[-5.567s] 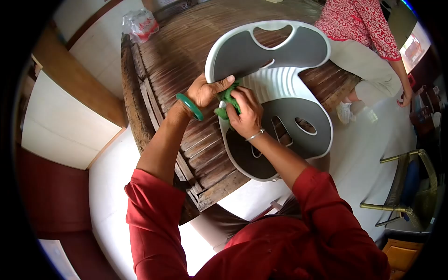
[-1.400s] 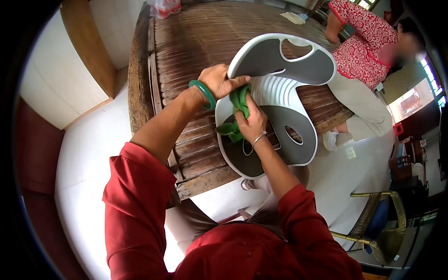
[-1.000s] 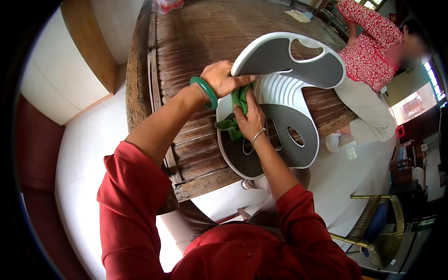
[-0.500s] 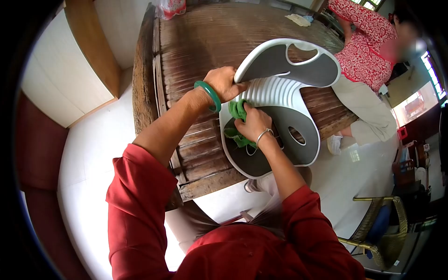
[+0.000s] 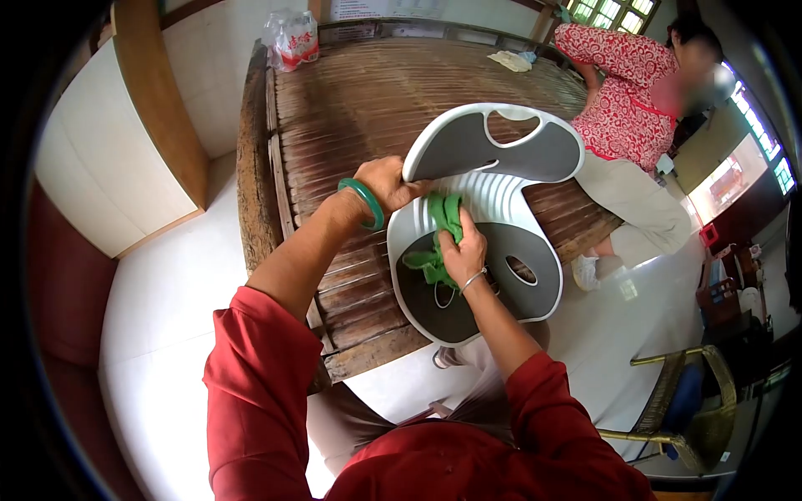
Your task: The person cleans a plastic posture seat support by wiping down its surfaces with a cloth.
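Note:
A white plastic seat shell (image 5: 545, 225) with grey panels, a ribbed white bend and oval cut-outs rests on the slatted wooden bed. My left hand (image 5: 386, 184), with a green bangle at the wrist, grips the left edge of its raised upper panel. In my right hand (image 5: 464, 253) is a green cloth (image 5: 447, 213), bunched and pressed against the ribbed bend near the shell's left side. Part of the cloth hangs loose over the grey lower panel. A thin white loop shows just below the cloth.
The slatted bed (image 5: 368, 92) carries a plastic-wrapped red-and-white pack (image 5: 294, 42) and a pale cloth (image 5: 510, 60) at the back. Another person (image 5: 626, 108) in a patterned red top sits on its right edge. A metal-framed chair (image 5: 697, 409) stands at lower right.
My right hand has moved the green cloth slightly right and up along the ribbed bend. My left hand keeps its grip on the shell. The camera view has tilted up.

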Tool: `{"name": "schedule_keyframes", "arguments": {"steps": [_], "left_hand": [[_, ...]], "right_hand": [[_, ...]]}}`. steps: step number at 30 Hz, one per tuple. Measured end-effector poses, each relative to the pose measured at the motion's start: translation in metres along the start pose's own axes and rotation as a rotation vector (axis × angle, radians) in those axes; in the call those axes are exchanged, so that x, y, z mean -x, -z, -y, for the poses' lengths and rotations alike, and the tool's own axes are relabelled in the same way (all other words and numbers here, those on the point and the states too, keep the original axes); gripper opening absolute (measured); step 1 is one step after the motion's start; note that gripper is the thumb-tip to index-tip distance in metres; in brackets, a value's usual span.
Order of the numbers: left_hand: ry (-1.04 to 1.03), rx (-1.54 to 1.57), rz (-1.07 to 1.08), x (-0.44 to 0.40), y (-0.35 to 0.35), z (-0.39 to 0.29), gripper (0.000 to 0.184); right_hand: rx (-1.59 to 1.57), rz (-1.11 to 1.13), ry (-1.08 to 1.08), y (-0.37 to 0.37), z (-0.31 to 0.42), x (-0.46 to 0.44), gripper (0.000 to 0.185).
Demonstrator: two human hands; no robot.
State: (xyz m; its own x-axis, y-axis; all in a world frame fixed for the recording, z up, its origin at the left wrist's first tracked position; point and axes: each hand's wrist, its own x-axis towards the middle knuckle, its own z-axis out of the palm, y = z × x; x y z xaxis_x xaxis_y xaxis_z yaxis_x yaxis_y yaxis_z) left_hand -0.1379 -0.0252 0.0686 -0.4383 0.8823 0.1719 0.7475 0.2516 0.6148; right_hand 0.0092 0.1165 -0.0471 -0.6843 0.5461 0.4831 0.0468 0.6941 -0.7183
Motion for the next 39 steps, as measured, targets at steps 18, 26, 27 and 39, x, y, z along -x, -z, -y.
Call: {"name": "schedule_keyframes", "arguments": {"steps": [18, 26, 27, 39], "left_hand": [[-0.097, -0.015, -0.055, -0.002, -0.005, 0.003, 0.031], [-0.057, 0.023, -0.143, 0.000, -0.009, 0.001, 0.032], [-0.049, 0.043, -0.155, -0.001, -0.010, 0.001, 0.034], [-0.155, 0.120, -0.155, -0.001, -0.007, 0.008, 0.032]], "right_hand": [[0.541, 0.500, -0.172, 0.017, 0.020, -0.025, 0.069], [0.467, 0.415, -0.128, 0.027, 0.002, -0.009, 0.042], [0.385, 0.342, -0.104, 0.028, -0.003, -0.004, 0.041], [0.172, 0.174, 0.019, 0.000, -0.017, -0.026, 0.070]]}}
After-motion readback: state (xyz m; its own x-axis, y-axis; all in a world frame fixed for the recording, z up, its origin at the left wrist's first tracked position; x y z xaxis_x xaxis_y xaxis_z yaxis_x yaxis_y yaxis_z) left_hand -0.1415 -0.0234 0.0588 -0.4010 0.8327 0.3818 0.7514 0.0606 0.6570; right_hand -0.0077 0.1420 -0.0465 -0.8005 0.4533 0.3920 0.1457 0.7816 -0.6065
